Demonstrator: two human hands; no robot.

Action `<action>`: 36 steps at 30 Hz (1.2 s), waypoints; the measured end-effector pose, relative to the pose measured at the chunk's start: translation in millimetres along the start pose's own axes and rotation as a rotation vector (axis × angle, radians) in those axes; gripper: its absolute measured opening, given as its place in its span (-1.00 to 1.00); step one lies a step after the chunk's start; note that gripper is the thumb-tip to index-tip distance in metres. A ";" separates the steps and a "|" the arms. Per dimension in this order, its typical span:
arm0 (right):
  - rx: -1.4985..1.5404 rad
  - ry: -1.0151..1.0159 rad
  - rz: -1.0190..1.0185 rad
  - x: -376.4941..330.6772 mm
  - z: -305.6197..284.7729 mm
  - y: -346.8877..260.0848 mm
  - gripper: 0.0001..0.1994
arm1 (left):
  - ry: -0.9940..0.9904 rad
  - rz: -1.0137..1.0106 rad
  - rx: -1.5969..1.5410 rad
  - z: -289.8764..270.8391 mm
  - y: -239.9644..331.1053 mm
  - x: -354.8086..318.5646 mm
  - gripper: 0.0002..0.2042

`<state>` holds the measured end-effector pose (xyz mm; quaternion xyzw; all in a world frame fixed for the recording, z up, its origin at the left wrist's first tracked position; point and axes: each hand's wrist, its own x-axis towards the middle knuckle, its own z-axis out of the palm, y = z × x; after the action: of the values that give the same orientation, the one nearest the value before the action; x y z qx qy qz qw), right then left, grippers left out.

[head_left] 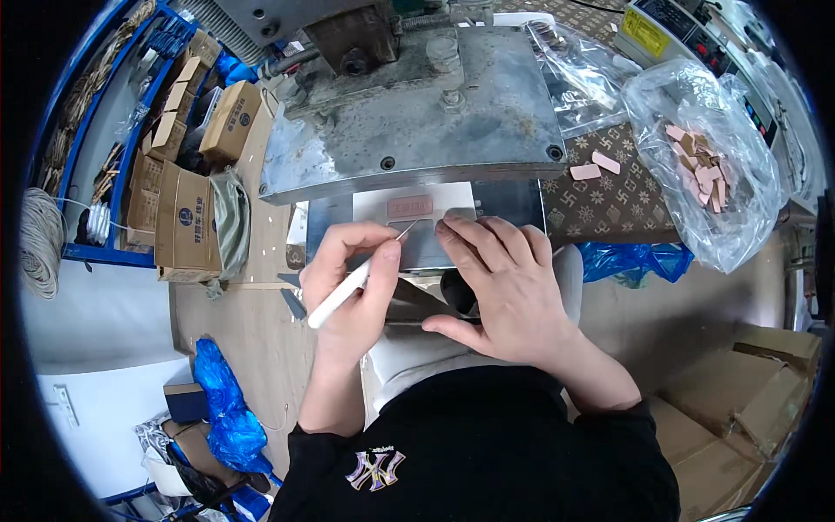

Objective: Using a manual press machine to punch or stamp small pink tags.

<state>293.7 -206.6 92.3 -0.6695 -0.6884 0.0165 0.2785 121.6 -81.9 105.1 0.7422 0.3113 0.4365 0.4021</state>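
Observation:
My left hand is closed round a white-handled pick with a thin metal tip. The tip touches or hovers at a narrow rectangular outline just below a small pink label with raised lettering. That label lies on a white sheet on the dark metal bed of a press. Beside the outline, my right hand rests with fingers stretched out and thumb spread. Its fingertips lie on the sheet's right edge, and nothing shows in its grip.
The heavy grey press head hangs just behind my hands. On the patterned cloth at right lie two loose pink pieces and a clear bag holding several more. Cardboard boxes fill a blue rack at left.

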 end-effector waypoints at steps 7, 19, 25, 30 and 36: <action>0.013 0.017 0.004 -0.1 5.7 4.1 -0.11 | 0.010 -0.082 0.022 11.1 -8.9 7.0 -0.94; 0.021 0.015 0.016 -0.2 6.9 4.5 -0.13 | -0.101 -0.173 0.155 5.7 -1.3 11.1 -0.91; 0.021 0.017 0.015 0.1 6.0 3.3 -0.13 | -0.038 -0.087 0.081 9.4 -7.4 13.4 -0.92; 0.015 0.018 0.014 -0.5 7.6 4.0 -0.14 | -0.045 -0.100 0.066 9.4 -9.1 14.2 -0.91; 0.012 0.014 0.021 0.4 6.3 3.5 -0.15 | -0.073 -0.111 0.051 7.9 -8.5 18.6 -0.91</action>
<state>294.3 -203.7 85.7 -0.6749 -0.6794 0.0190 0.2873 135.7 -65.2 102.7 0.7492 0.3481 0.3779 0.4179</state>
